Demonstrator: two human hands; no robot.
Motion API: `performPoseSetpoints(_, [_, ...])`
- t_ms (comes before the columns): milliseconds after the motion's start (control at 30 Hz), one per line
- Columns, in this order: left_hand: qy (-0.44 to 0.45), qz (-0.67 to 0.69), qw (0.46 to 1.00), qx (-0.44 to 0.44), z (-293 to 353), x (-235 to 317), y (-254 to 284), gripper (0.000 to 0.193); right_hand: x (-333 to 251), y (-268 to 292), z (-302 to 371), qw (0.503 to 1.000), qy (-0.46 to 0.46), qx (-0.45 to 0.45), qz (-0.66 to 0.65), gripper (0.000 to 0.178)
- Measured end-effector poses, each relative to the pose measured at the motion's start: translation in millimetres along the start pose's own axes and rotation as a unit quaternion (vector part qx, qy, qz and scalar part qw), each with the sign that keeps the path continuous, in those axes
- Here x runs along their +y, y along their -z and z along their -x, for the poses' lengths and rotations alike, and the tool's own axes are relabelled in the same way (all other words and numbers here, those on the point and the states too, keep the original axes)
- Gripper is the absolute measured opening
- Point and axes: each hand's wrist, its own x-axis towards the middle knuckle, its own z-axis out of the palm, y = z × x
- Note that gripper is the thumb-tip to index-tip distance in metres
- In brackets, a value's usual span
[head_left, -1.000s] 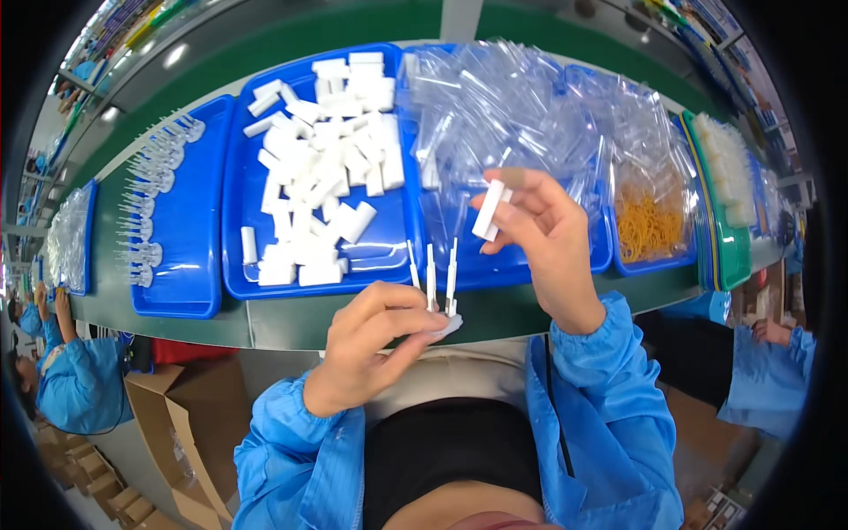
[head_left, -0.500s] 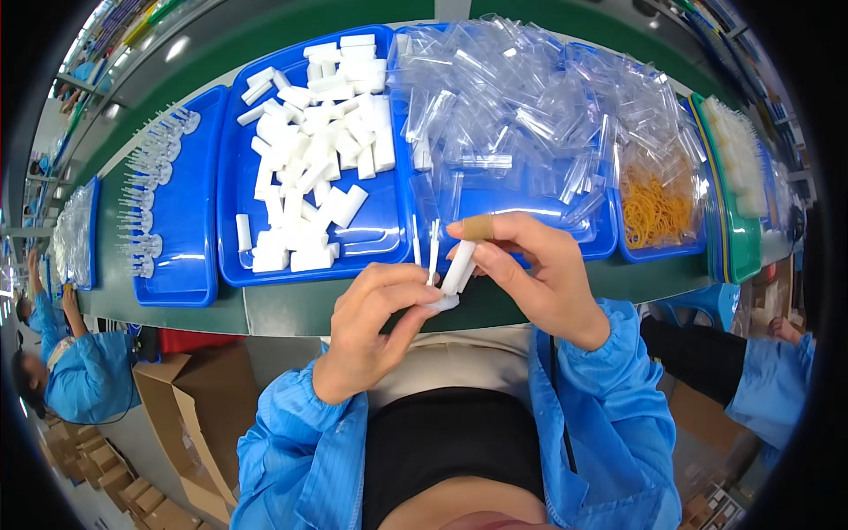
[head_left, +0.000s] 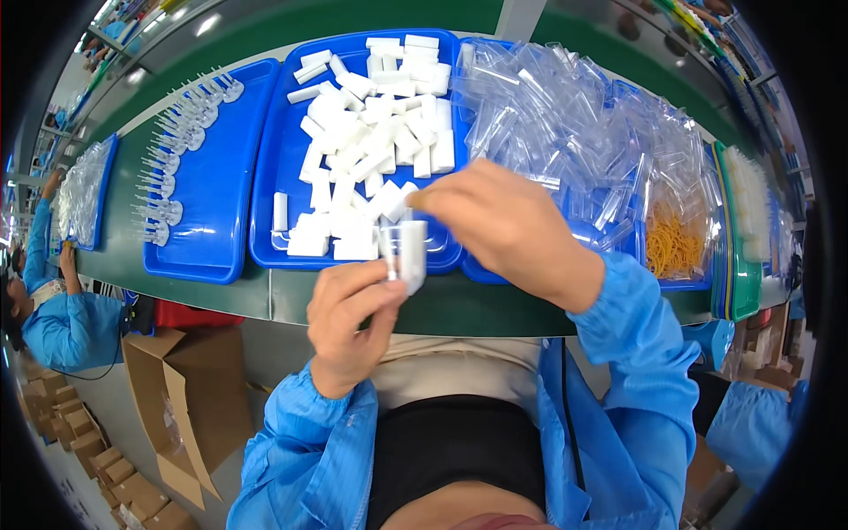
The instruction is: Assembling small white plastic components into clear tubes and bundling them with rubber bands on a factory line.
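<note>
My left hand (head_left: pixel 352 320) pinches a white pronged plastic holder (head_left: pixel 392 252) near its base, in front of the tray of blocks. A white block (head_left: pixel 412 250) stands upright on the holder, beside the bare prongs, slightly smeared by motion. My right hand (head_left: pixel 508 231) hovers just above and to the right, its fingers bent toward the tray's front edge. A brown band wraps one of its fingers. Those fingertips are blurred beside loose white blocks (head_left: pixel 371 159), and whether they grip one does not show. The blocks lie heaped in a blue tray (head_left: pixel 265 190).
Left of the blocks, a blue tray (head_left: pixel 216 177) holds a row of pronged white holders (head_left: pixel 168 168). To the right lie heaped clear plastic sleeves (head_left: pixel 565 124) and yellow rubber bands (head_left: pixel 674 240). An open cardboard box (head_left: pixel 208 397) stands below the table edge. Co-workers sit at both sides.
My right hand has come off the block on the holder and moved up toward the tray. My left hand has shifted slightly left with the holder. The view has swung, sliding the trays rightward.
</note>
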Motion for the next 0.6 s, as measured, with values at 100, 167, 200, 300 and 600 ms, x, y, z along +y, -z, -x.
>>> performPoseSetpoints(100, [0.021,-0.036,0.999,0.023,4,-8,9,0.040,8,-18,-24,0.974,0.137,-0.116,0.136,0.016])
performPoseSetpoints(167, [0.036,-0.047,0.997,0.053,6,-12,14,0.040,8,-27,-31,0.960,0.159,-0.142,0.181,0.011])
performPoseSetpoints(200, [0.038,-0.047,0.996,0.061,7,-13,16,0.039,7,-29,-34,0.943,0.171,-0.189,0.212,0.012])
performPoseSetpoints(300, [0.057,-0.046,0.995,0.071,13,-18,18,0.039,7,-39,-36,0.920,0.181,-0.231,0.260,0.013])
performPoseSetpoints(600, [0.036,-0.038,0.998,0.035,5,-17,17,0.040,10,-44,-35,0.951,0.108,-0.203,0.205,0.015])
